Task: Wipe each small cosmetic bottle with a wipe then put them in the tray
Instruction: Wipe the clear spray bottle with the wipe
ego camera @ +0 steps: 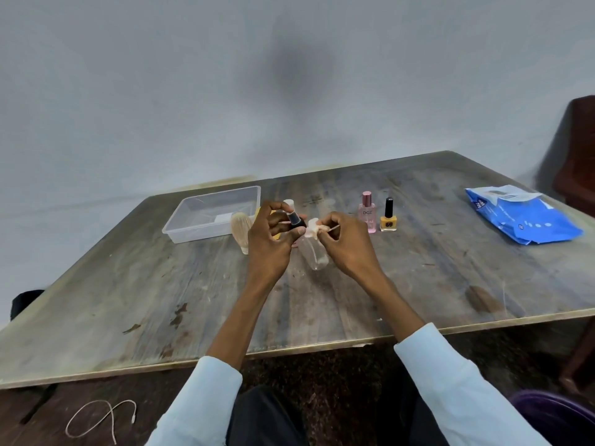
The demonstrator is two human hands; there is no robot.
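Above the middle of the wooden table (pixel 322 300), a small dark-capped bottle (pixel 295 220) is being held up in the left hand (pixel 273 239), its fingers curled round it so that the body is being kept clear of the tabletop and open to wiping. A small pale wad, probably the wipe (pixel 314 227), is being pinched between the fingertips of the right hand (pixel 346 244), just beside the bottle; whether they are touching cannot be told. A clear bottle (pixel 315 252) is lying on the table between the hands. Two more, a pink bottle (pixel 367 212) and a yellow polish bottle (pixel 388 215), are being left upright to the right, seemingly awaiting their turn. The clear tray (pixel 193 235) is being kept near the left hand, with no bottles visible in it, and the blue wipe pack (pixel 528 217) is lying well apart at the far right
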